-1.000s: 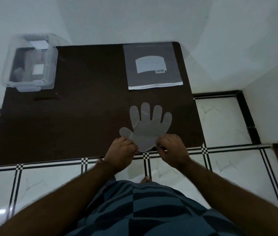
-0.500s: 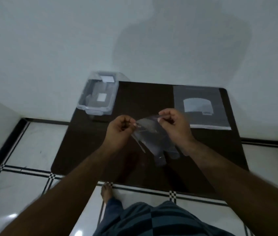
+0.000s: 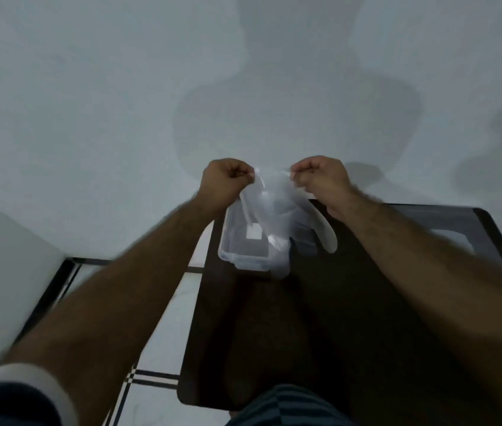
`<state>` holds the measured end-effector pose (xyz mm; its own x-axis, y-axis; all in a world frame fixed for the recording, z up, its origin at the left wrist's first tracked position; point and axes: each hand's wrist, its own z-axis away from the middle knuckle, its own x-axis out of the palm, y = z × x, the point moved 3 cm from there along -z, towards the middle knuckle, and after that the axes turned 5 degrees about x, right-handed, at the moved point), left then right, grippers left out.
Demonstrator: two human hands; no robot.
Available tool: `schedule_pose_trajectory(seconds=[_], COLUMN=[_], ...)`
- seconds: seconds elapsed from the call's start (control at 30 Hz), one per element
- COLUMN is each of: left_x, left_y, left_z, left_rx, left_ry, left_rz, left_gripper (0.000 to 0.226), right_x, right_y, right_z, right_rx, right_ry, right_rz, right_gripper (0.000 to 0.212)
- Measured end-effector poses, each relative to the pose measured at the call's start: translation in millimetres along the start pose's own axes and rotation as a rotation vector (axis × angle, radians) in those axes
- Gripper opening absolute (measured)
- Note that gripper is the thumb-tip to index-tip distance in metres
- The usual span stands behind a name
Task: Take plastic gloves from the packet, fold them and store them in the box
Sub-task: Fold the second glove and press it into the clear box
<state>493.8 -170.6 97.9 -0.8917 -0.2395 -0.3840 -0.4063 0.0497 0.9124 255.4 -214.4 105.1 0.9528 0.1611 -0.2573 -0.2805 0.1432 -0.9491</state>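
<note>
Holding a thin see-through plastic glove (image 3: 277, 207) up in the air, the left hand (image 3: 228, 182) and the right hand (image 3: 320, 179) each pinch its top edge. Both hands are curled shut like little fists, with the thumb and first finger squeezing the plastic. The hands are close together but do not touch. The glove hangs down from them, so its long way runs up and down. The open cuff end is up at the hands and the glove's own fingers point down. One glove finger sticks out low on the right side, in front of the dark table (image 3: 366, 302). The plastic is crumpled and a bit blurry, so the other glove fingers are hard to count. Behind the hanging glove sits the clear box (image 3: 231, 250), on the far left corner of the table. On the far right part of the table lies the grey packet (image 3: 465, 238), mostly hidden by the right arm.
</note>
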Motion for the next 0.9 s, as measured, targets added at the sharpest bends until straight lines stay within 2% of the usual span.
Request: schedule_pose_trajectory(seconds=[0.17, 0.3, 0.57, 0.67, 0.77, 0.9], left_x=[-33.6, -49.7, -74.6, -72.7, -64.4, -49.5], left_y=[2.0, 12.5, 28.9, 15.2, -12.2, -59.4], left_z=[-69.6, -99.1, -65.6, -41.7, -26.5, -16.0], left_rx=[0.075, 0.209, 0.606, 0.698, 0.775, 0.775], left_ry=[-0.002, 0.042, 0.116, 0.081, -0.018, -0.136], left_rz=[-0.061, -0.117, -0.253, -0.328, -0.454, -0.547], left_gripper=[0.018, 0.007, 0.014, 0.012, 0.013, 0.017], right_x=[30.3, 35.1, 30.0, 32.8, 38.6, 51.3], right_y=[-40.3, -62.1, -57.4, -39.9, -15.2, 25.5], right_z=[-43.1, -64.6, -35.6, -26.5, -27.3, -40.0], right_rx=[-0.028, -0.096, -0.302, -0.309, -0.305, -0.229], right_ry=[0.05, 0.078, 0.026, -0.024, -0.098, -0.196], right_rz=[0.023, 0.062, -0.044, -0.027, 0.04, 0.104], right_gripper=[0.018, 0.017, 0.01, 0.008, 0.007, 0.006])
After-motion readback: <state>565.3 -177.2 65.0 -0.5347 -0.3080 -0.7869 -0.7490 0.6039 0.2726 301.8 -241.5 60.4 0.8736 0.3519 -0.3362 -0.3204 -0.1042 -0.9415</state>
